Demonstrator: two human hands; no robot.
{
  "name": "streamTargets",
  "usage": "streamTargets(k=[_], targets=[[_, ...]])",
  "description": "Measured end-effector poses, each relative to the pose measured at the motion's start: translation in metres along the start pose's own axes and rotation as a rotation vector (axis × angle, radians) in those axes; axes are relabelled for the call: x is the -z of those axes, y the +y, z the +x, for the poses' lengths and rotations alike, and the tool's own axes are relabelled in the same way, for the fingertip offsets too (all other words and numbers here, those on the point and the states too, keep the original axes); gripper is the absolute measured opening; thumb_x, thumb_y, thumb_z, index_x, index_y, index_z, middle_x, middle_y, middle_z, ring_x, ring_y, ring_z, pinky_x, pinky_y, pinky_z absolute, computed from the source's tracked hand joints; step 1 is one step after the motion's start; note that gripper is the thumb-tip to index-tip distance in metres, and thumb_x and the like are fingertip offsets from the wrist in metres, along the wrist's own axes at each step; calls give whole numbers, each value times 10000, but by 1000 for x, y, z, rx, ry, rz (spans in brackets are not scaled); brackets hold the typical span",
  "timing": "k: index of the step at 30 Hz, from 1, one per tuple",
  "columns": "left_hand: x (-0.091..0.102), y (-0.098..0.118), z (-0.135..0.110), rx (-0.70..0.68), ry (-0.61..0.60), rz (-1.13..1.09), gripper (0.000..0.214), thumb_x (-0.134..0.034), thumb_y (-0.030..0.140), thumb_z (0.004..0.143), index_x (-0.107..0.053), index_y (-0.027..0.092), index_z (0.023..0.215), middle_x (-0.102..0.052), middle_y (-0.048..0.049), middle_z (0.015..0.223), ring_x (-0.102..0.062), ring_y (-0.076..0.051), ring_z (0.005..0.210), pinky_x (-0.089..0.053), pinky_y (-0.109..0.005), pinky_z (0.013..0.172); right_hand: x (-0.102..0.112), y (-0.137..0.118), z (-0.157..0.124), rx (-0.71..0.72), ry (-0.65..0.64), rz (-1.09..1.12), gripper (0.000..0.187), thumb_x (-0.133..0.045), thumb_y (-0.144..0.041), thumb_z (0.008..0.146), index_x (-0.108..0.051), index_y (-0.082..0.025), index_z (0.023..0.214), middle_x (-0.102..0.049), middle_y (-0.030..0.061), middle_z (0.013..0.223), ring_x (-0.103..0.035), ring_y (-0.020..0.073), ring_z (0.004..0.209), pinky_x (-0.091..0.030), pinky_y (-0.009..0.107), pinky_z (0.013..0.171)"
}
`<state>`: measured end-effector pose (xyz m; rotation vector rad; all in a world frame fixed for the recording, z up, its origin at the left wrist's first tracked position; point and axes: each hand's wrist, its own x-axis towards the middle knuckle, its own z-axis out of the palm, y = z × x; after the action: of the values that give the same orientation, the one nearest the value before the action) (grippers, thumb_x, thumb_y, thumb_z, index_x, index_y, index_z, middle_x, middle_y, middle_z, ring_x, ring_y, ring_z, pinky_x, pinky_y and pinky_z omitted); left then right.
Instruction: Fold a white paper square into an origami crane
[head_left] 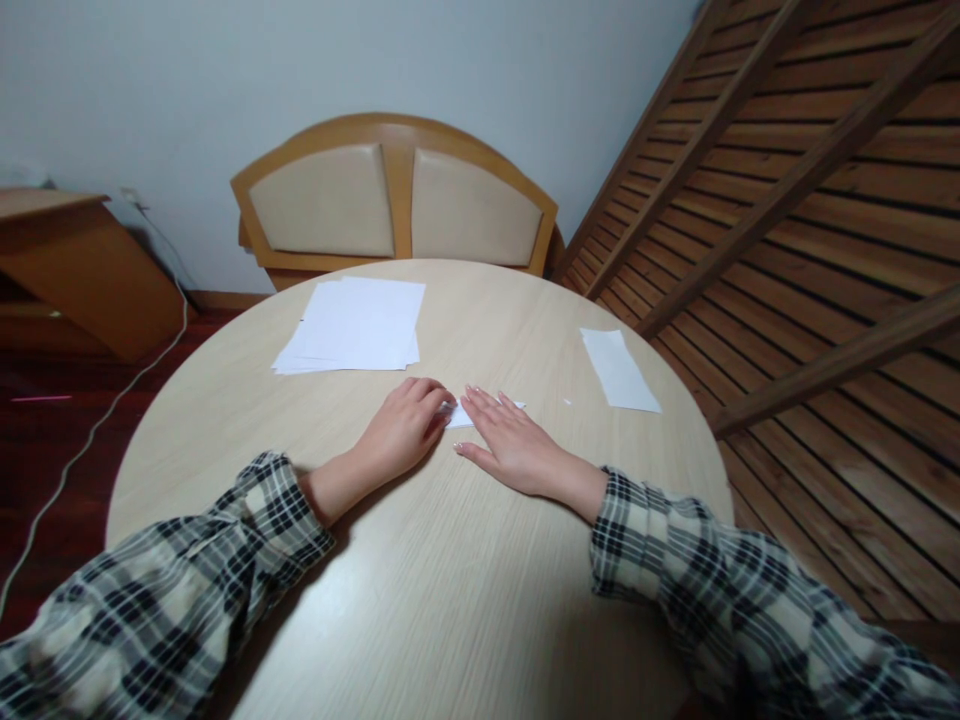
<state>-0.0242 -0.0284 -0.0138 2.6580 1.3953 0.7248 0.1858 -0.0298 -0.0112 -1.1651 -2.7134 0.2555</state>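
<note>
A small piece of white paper (460, 416), apparently folded, lies on the round table between my hands. My right hand (517, 445) rests flat across it, fingers stretched out and thumb apart, covering much of the paper. At the paper's left end, my left hand (403, 425) is curled with its fingertips holding the edge; its thumb is mostly hidden. Only the paper's left part and a thin corner past the right fingers show.
A stack of white sheets (360, 325) lies at the table's back left. On the right is a paper strip (621, 370), with a tiny white scrap (568, 402) nearer my right hand. Behind the round table (450, 600) stands a padded headboard (405, 200); slatted wood (810, 220) rises at right.
</note>
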Motion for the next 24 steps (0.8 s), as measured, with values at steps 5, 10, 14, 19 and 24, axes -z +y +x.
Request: streamTargets(k=[5,10,14,19,24], targets=[[-1,0,-11,-6,-67,87,409,-391,289,1000,-509,168,1373,-506,-113,1461,-364,-288,1395,-309,-498,1130,1,2,-1,14,-4,24,764,-338,-613,966,-258,-109,1535,-239,181,1587,-196,269,1489,-191,506,1211],[0,-3,-19,8,-188,155,490,-361,412,1011,-435,209,1450,-438,-76,1525,-284,-314,1453,-164,-549,1175,1,2,-2,8,-19,7,787,-301,-634,965,-257,-91,1533,-216,185,1593,-180,264,1493,-175,492,1217],[2,-3,-25,51,-153,177,530,-407,482,981,-482,184,1413,-468,-139,1493,-328,-365,1426,-180,-598,1152,0,2,-3,7,-4,7,765,-309,-630,966,-272,-117,1532,-234,171,1593,-198,263,1489,-195,491,1212],[12,1,-20,102,-93,223,502,-441,511,966,-543,178,1328,-487,-155,1468,-364,-358,1397,-238,-590,1133,3,2,-2,7,7,13,706,-335,-585,981,-329,-119,1510,-294,173,1572,-245,261,1476,-222,495,1204],[12,3,-1,48,-35,153,383,-544,477,933,-612,183,1169,-642,-128,1185,-541,-293,1132,-425,-459,985,3,4,2,-22,64,31,518,-371,-412,1010,-432,-161,1459,-396,132,1533,-335,235,1441,-277,496,1184]])
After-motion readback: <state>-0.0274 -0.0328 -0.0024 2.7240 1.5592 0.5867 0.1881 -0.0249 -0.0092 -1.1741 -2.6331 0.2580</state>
